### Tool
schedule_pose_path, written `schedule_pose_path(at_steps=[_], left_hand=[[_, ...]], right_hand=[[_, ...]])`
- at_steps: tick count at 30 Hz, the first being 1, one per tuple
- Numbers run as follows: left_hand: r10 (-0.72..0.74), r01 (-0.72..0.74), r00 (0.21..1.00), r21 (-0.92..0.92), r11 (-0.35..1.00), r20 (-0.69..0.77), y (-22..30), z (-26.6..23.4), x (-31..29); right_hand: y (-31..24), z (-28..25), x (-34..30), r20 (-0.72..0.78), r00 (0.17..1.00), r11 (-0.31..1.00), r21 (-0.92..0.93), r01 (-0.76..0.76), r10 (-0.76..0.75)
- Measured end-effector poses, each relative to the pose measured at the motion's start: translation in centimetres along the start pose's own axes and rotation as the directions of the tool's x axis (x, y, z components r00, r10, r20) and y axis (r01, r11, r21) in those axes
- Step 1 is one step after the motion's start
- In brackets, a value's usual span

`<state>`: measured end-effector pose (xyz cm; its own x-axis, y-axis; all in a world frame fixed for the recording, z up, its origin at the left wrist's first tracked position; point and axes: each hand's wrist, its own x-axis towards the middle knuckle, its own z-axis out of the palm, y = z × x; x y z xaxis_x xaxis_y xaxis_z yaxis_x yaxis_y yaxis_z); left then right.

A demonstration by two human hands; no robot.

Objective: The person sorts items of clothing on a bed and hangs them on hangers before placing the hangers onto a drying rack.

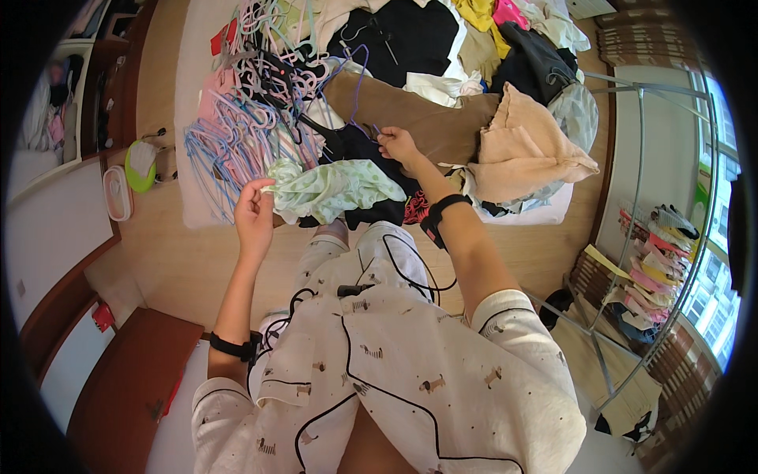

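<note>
My left hand (254, 209) pinches the left edge of a pale green patterned cloth garment (332, 191), which lies crumpled along the near edge of the bed. Farther up and to the right, my right hand (397, 146) is closed on the lower end of a purple clothes hanger (357, 93). The hanger slants up and away across the pile. Beside my right hand spreads a brown garment (434, 126). Left of the green garment lies a big heap of pink, blue and white hangers (245, 130).
A peach cloth (537, 146) and a black garment (403, 43) lie on the bed. A metal drying rack (639, 158) stands at the right, with small clothes (651, 276) hanging beyond it. On the left are a green plastic item (142, 167) and open shelves (59, 118).
</note>
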<state>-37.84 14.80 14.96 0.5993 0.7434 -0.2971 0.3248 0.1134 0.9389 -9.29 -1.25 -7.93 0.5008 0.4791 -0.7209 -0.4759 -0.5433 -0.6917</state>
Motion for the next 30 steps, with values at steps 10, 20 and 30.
schedule_pose_path(at_steps=[10,20,30], left_hand=[[0.001,-0.001,1.000,-0.014,1.000,-0.006,2.1,0.3,1.1],[-0.023,0.023,1.000,0.019,1.000,-0.005,2.9,0.6,1.1],[0.015,-0.015,1.000,0.051,0.999,0.005,3.0,0.7,0.8]], right_hand=[[-3.6,1.8,3.2,-0.033,0.970,0.967,0.077,0.245,-0.243],[-5.2,2.3,1.8,0.250,0.951,0.944,0.316,0.099,-0.183],[-5.6,3.5,1.9,0.176,0.920,0.923,0.232,0.306,-0.350]])
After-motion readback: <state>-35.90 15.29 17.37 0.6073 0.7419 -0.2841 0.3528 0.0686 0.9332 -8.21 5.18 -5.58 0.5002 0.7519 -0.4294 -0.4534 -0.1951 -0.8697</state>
